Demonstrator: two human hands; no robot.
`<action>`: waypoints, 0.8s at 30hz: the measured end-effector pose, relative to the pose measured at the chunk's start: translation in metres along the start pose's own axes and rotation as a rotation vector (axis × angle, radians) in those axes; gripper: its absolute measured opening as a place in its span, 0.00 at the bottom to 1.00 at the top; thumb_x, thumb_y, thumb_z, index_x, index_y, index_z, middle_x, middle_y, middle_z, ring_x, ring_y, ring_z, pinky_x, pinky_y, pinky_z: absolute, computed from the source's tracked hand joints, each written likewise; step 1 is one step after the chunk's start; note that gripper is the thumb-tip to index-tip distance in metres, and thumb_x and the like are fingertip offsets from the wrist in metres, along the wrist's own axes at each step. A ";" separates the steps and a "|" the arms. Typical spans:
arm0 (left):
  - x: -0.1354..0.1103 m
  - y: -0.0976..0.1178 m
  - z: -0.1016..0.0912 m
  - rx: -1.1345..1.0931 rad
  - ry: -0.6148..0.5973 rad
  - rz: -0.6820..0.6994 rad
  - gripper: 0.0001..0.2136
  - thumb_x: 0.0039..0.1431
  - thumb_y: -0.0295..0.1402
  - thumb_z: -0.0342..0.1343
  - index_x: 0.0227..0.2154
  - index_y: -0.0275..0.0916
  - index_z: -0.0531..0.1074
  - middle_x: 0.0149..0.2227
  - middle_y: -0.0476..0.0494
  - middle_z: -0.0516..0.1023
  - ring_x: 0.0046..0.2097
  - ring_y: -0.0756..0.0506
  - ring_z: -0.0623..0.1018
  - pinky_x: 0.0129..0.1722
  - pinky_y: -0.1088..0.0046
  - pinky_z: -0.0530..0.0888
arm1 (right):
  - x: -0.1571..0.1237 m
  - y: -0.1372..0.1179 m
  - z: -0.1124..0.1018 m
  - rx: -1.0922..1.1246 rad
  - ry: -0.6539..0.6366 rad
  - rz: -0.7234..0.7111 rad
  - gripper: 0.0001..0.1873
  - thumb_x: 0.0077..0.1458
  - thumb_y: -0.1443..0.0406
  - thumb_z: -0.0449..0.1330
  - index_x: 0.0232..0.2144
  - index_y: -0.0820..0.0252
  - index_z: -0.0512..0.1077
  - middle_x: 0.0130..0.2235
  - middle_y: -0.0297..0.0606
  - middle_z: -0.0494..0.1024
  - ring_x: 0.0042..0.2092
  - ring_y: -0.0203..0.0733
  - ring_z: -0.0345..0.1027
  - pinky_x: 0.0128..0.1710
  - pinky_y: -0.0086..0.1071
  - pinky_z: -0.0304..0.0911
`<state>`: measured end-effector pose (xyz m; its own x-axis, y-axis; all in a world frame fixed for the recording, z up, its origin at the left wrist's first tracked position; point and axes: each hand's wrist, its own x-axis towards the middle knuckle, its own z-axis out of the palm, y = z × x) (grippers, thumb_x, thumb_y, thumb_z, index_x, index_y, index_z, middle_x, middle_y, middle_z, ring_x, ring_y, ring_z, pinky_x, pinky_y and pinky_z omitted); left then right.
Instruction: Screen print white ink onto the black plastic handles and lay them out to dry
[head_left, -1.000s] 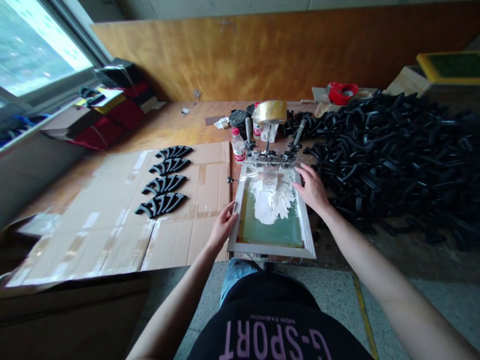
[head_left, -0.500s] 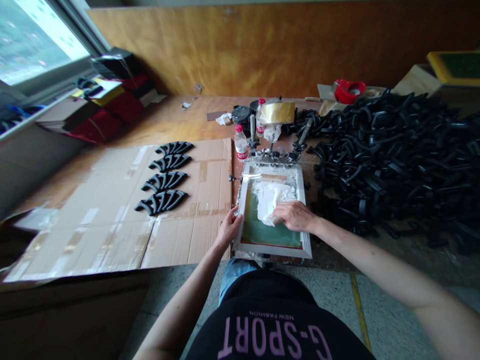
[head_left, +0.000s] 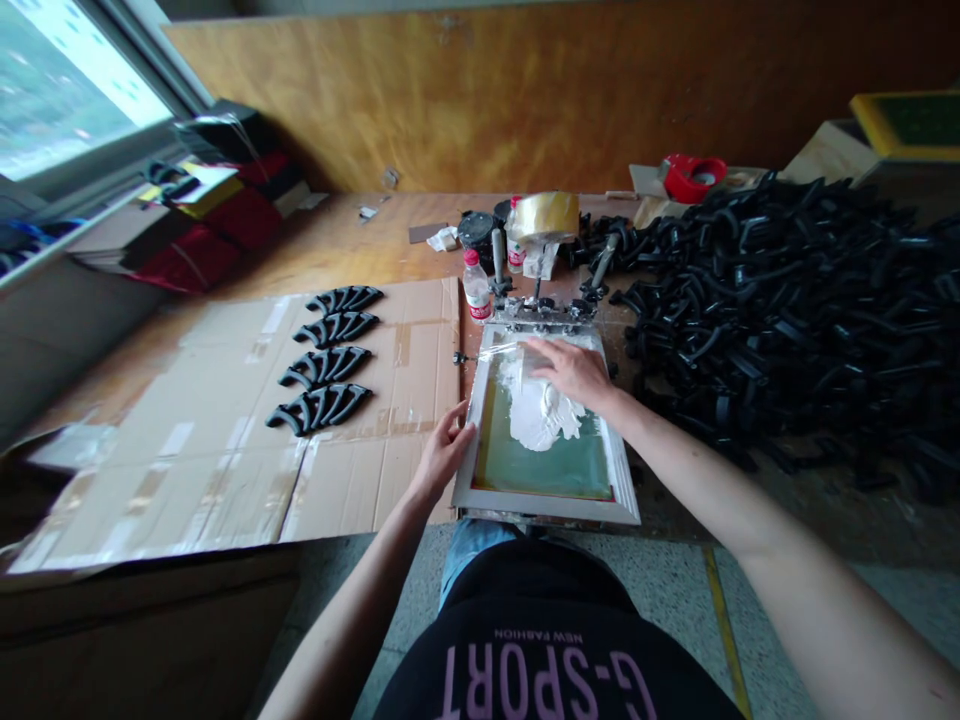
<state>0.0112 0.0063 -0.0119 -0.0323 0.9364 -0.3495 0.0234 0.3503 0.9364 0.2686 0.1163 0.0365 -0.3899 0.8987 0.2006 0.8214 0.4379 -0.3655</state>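
Observation:
A screen-printing frame (head_left: 466, 470) with a green mesh lies in front of me, a thick patch of white ink (head_left: 534, 420) smeared on its upper middle. My left hand (head_left: 444, 452) is closed on the frame's left rim, thumb and fingers at the edge. Over the upper part of the mesh, my right hand (head_left: 574, 375) has its fingers stretched out to the left, above the white ink. Beneath or behind those fingers, the wooden strip near the top of the mesh is hidden. A hinge clamp (head_left: 547, 315) sits at the frame's far end.
Left of the frame, several black curved plastic parts (head_left: 322, 408) lie in rows on flattened cardboard (head_left: 375, 490). A large heap of similar black parts (head_left: 780, 330) covers the right. Behind stand a bottle (head_left: 477, 290), a tape roll (head_left: 551, 215) and a red tape dispenser (head_left: 694, 178).
My right hand has moved from the lower edge of the white ink up toward the top of the mesh, its fingers straightening. The frame's near end appears slightly higher, my left hand still on it.

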 end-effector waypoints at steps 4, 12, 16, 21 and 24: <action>-0.003 0.055 0.002 -0.138 0.017 0.066 0.26 0.57 0.55 0.52 0.47 0.39 0.73 0.28 0.49 0.76 0.24 0.52 0.72 0.21 0.79 0.66 | 0.020 0.054 -0.035 0.054 0.159 0.265 0.28 0.59 0.55 0.59 0.60 0.55 0.64 0.43 0.40 0.78 0.40 0.45 0.71 0.43 0.37 0.64; 0.036 0.147 0.037 -0.450 0.054 0.367 0.24 0.59 0.56 0.49 0.45 0.40 0.70 0.35 0.44 0.79 0.35 0.49 0.79 0.31 0.75 0.75 | -0.069 0.065 0.027 0.085 -0.090 0.253 0.10 0.54 0.57 0.64 0.32 0.58 0.74 0.34 0.38 0.78 0.38 0.44 0.69 0.39 0.34 0.62; 0.015 0.097 0.061 -0.435 0.017 0.115 0.25 0.58 0.55 0.51 0.47 0.39 0.68 0.38 0.40 0.80 0.32 0.48 0.79 0.27 0.75 0.74 | -0.087 0.020 0.068 -0.040 -0.143 0.187 0.04 0.57 0.65 0.61 0.34 0.60 0.72 0.37 0.42 0.77 0.43 0.45 0.68 0.43 0.34 0.61; -0.031 0.004 0.091 -0.416 -0.263 -0.418 0.26 0.57 0.54 0.54 0.49 0.37 0.70 0.47 0.32 0.79 0.41 0.41 0.80 0.32 0.68 0.77 | -0.101 -0.032 0.074 -0.069 -0.029 0.081 0.07 0.63 0.68 0.54 0.36 0.60 0.72 0.38 0.43 0.74 0.43 0.44 0.65 0.43 0.33 0.60; -0.036 -0.015 0.100 -0.522 -0.174 -0.395 0.24 0.57 0.52 0.55 0.46 0.37 0.73 0.44 0.35 0.79 0.41 0.43 0.79 0.35 0.70 0.76 | -0.106 -0.050 0.076 0.009 -0.071 -0.055 0.09 0.63 0.70 0.52 0.34 0.60 0.72 0.36 0.40 0.73 0.42 0.43 0.65 0.42 0.32 0.60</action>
<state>0.1118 -0.0310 -0.0170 0.2230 0.7453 -0.6283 -0.4446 0.6513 0.6149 0.2374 0.0008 -0.0359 -0.4633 0.8724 0.1560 0.7940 0.4868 -0.3641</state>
